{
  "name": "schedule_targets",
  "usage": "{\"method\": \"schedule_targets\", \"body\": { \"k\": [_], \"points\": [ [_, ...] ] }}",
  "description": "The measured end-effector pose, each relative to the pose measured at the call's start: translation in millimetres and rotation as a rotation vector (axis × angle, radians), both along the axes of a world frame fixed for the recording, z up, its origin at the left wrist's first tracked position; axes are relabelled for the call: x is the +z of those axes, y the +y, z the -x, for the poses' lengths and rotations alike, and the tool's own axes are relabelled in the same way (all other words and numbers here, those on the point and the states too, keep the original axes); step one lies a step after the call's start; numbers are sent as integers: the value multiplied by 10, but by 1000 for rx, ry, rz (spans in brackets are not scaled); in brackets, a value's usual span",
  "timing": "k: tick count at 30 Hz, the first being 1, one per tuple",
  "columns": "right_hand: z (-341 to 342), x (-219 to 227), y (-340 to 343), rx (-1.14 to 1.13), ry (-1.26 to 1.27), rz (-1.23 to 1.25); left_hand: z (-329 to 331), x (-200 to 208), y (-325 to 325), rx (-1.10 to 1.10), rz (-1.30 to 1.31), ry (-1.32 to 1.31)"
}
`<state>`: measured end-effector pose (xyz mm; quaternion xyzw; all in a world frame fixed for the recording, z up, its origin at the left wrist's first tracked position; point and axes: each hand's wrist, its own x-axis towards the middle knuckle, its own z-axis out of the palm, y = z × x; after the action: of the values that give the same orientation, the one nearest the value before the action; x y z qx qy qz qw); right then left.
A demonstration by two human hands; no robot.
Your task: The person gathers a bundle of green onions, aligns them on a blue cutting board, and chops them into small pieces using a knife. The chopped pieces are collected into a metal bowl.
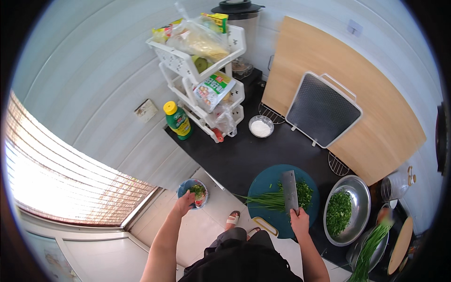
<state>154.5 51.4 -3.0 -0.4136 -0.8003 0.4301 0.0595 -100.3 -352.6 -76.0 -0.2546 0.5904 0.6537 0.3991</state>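
Observation:
My right hand grips the handle of a cleaver, its blade standing over the round dark teal cutting board. Long garlic chives lie left of the blade, with tips reaching past the board's edge. Chopped chives are heaped on its right side. My left hand is stretched out over a small bin on the floor, fingers apart. Green scraps show beside the fingertips. Right of the board, a steel bowl contains more chopped chives.
Whole chives hang over a metal pot at the lower right. A glass bowl of white powder, a green bottle and a white tiered rack stand farther back. A large wooden board and dark tray lean on the wall.

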Motion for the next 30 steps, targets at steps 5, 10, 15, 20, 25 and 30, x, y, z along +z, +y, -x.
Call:
{"method": "schedule_targets", "body": {
  "k": [5,10,15,20,25,30],
  "points": [
    [84,44,-13,-7,32,54,20,337,163,-8,-718,106],
    [43,-13,-40,-5,43,28,19,625,373,-9,-895,101],
    [-55,91,-107,-64,-45,53,82,663,515,22,-791,138],
    [-172,230,-124,-131,-31,-1,194,349,895,-344,5,384],
    [-398,234,-83,-204,-99,-45,-139,386,1784,-817,270,1153],
    [-518,249,-147,-279,-129,-9,-511,391,2620,-1163,162,1508]
  ]
}}
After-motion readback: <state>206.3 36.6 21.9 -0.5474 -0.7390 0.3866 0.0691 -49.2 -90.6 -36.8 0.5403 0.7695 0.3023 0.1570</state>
